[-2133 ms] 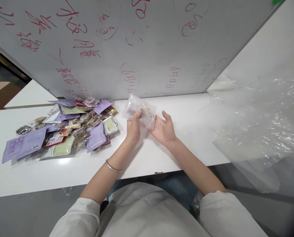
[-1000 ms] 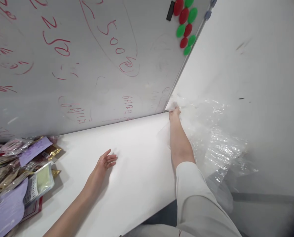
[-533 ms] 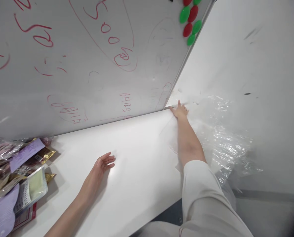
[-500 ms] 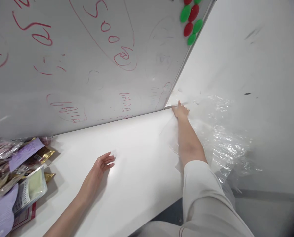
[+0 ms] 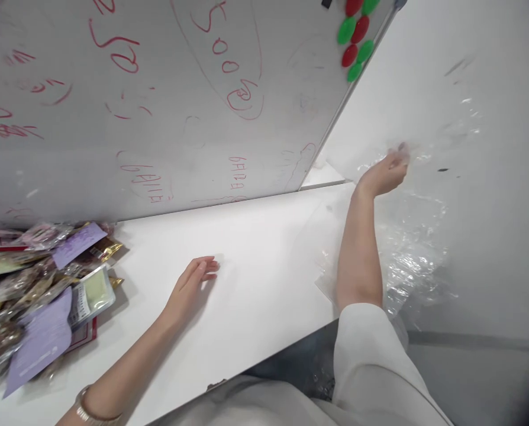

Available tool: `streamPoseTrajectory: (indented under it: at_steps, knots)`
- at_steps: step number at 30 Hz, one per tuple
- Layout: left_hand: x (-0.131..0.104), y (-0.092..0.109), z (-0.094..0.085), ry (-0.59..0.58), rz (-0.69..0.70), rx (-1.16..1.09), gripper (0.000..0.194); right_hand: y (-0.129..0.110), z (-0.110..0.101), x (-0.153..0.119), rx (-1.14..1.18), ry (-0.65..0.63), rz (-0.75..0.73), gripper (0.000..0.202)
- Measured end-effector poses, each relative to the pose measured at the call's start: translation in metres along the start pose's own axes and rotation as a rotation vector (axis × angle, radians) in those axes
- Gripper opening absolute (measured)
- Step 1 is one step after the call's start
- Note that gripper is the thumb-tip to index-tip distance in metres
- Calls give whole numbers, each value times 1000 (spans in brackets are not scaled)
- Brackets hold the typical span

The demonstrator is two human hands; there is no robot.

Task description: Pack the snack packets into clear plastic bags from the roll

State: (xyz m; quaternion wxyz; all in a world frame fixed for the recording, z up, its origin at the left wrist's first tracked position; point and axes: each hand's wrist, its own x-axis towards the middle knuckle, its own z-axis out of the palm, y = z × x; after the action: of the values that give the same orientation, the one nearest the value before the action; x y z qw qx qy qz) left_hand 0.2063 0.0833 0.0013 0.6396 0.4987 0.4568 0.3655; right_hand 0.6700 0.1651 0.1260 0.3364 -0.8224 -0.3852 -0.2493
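Observation:
My right hand (image 5: 386, 171) is raised above the table's far right corner, its fingers pinched on a clear plastic bag (image 5: 428, 148) lifted off a heap of clear plastic bags (image 5: 406, 260) against the wall. My left hand (image 5: 193, 284) rests palm down on the white table (image 5: 255, 254), fingers loosely apart and holding nothing. A pile of snack packets (image 5: 38, 284), purple, gold and clear, lies at the left of the table, a little way from my left hand.
A whiteboard (image 5: 158, 89) with red writing leans along the table's back edge, with red and green magnets (image 5: 355, 35) near its top right corner. A white wall (image 5: 490, 177) closes off the right side.
The filled clear pouch I held two seconds ago is gone from my hands. My right hand reached to the table's far corner, then rose with a clear bag pinched in it. My left hand stayed flat.

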Motion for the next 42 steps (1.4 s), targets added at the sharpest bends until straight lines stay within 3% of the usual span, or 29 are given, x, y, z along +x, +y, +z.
streamPoseTrajectory:
  at_steps: [1, 2, 3, 4, 6, 8, 10, 12, 15, 18, 23, 27, 30, 33, 35, 36, 37, 39, 41, 42]
  knots:
    - [-2, 2, 1, 7, 14, 2, 40, -19, -12, -17, 157, 215, 74, 81]
    - [-4, 5, 1, 11, 39, -9, 37, -37, -23, -39, 315, 327, 49, 74]
    - [-6, 7, 2, 9, 79, -37, 36, -56, -32, -65, 445, 282, -46, 64]
    - [-8, 10, 1, -3, 127, -80, 38, -73, -40, -95, 537, 139, -133, 55]
    - [-11, 15, 0, -26, 215, -188, 48, -102, -54, -156, 637, -325, -297, 39]
    - [-15, 20, -3, -2, 229, -281, 59, -123, -64, -210, 724, -809, -564, 32]
    - [-19, 26, -5, 34, 190, -343, 61, -137, -72, -249, 829, -1060, -777, 33]
    - [-24, 30, -8, 21, 160, -388, 57, -147, -76, -271, 919, -1143, -831, 33]
    - [-30, 32, -15, -31, 130, -427, 54, -159, -80, -284, 991, -1144, -741, 31]
    - [-39, 29, -23, -64, 134, -436, 63, -169, -84, -288, 1112, -1134, -665, 34]
    - [-63, 29, -34, -36, 107, -444, 67, -186, -86, -278, 1311, -1246, -462, 36]
    - [-87, 25, -36, 53, 10, -462, 62, -187, -54, -240, 1422, -1345, -112, 39]
    - [-107, 16, -37, 32, -105, -371, 48, -180, -7, -208, 1174, -1333, 75, 38]
    - [-132, 16, -46, -222, -228, -62, 26, -174, 32, -194, 718, -1199, 12, 22]
    - [-148, 25, -60, -380, -222, 203, 25, -172, 41, -199, 471, -1022, -83, 24]
    - [-155, 30, -70, -369, -167, 337, 28, -171, 40, -206, 382, -909, -147, 32]
    - [-159, 35, -80, -270, -70, 477, 29, -171, 35, -215, 320, -803, -230, 40]
    - [-162, 41, -105, 57, 170, 758, 26, -171, 18, -240, 275, -688, -453, 51]
    - [-157, 38, -132, 327, 325, 1044, 34, -169, -2, -269, 339, -798, -692, 56]
    - [-153, 33, -144, 385, 330, 1178, 44, -168, -10, -284, 353, -884, -803, 61]
